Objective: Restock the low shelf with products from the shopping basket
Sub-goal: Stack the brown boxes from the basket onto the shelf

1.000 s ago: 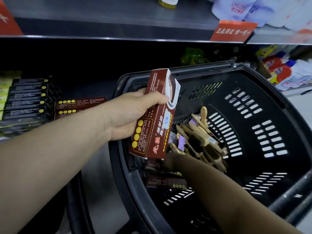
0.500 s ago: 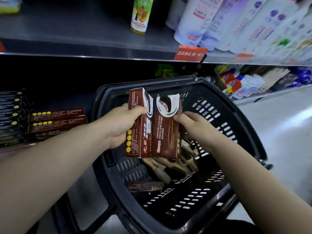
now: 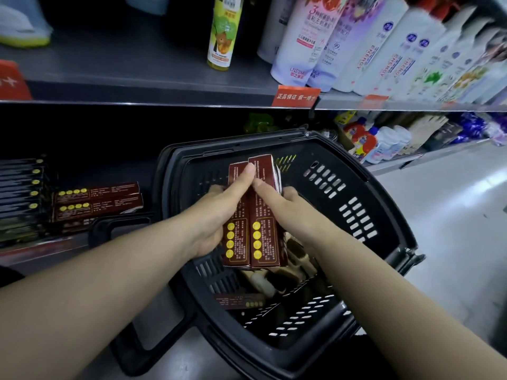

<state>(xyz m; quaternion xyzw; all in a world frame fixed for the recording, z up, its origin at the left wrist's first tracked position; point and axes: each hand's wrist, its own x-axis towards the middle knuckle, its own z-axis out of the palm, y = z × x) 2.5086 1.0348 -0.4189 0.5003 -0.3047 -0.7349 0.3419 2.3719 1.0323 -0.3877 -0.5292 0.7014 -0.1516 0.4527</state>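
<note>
Two dark red boxes with yellow dots [image 3: 251,237] stand side by side, upright, over the black shopping basket [image 3: 365,204]. My left hand [image 3: 216,212] grips the left box, thumb along its top edge. My right hand [image 3: 285,207] presses the right box against it from the right side. Another red box [image 3: 238,300] lies flat on the basket floor beside several wooden brushes [image 3: 285,272]. On the low shelf [image 3: 35,253] at the left, two matching red boxes [image 3: 96,201] lie stacked.
Black boxes with yellow dots [image 3: 20,187] are stacked at the low shelf's far left. The upper shelf [image 3: 153,91] holds a yellow bottle [image 3: 223,37] and white shampoo bottles [image 3: 356,45]. More bottles [image 3: 367,141] stand lower right. Grey floor [image 3: 452,229] lies to the right.
My right hand came up out of the basket with a second red box and brought it against the one in my left hand. Both boxes now face me narrow side on.
</note>
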